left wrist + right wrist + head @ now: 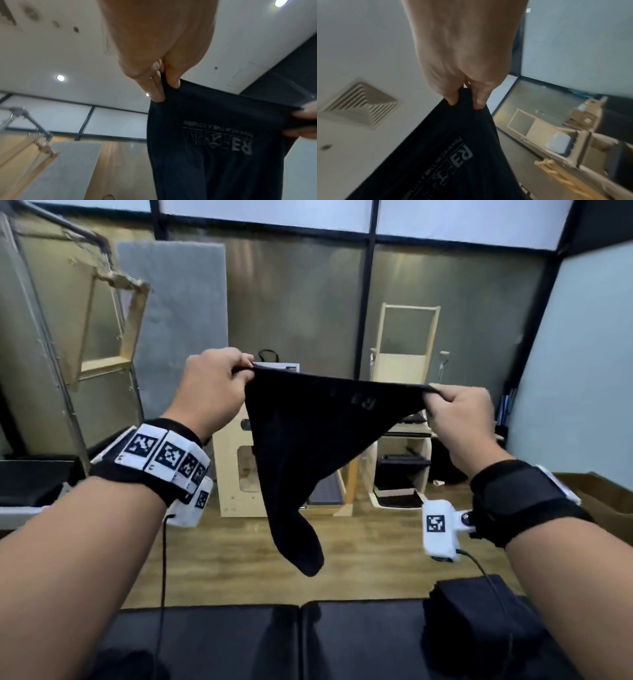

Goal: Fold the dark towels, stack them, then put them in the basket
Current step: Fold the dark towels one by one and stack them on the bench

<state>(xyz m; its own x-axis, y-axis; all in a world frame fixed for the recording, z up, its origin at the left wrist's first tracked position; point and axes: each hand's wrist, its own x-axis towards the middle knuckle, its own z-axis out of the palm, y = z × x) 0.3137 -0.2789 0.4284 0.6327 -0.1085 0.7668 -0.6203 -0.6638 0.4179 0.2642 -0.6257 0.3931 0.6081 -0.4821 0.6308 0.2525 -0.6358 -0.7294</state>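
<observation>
A dark towel (308,446) with a grey printed logo hangs in the air in front of me, stretched along its top edge and tapering to a drooping point below. My left hand (219,385) pinches its top left corner, seen close in the left wrist view with the towel (214,142) under the left hand (164,83). My right hand (455,412) pinches the top right corner; in the right wrist view the right hand (465,100) grips the towel (450,155). A pile of folded dark towels (479,618) lies on the black padded bench (239,642) at lower right.
Beyond the bench is a wooden floor (370,546). Light wooden cabinets and shelves (400,440) stand against the far glass wall. A metal and wood frame (102,313) rises at the left. A brown box edge (603,498) shows at the right.
</observation>
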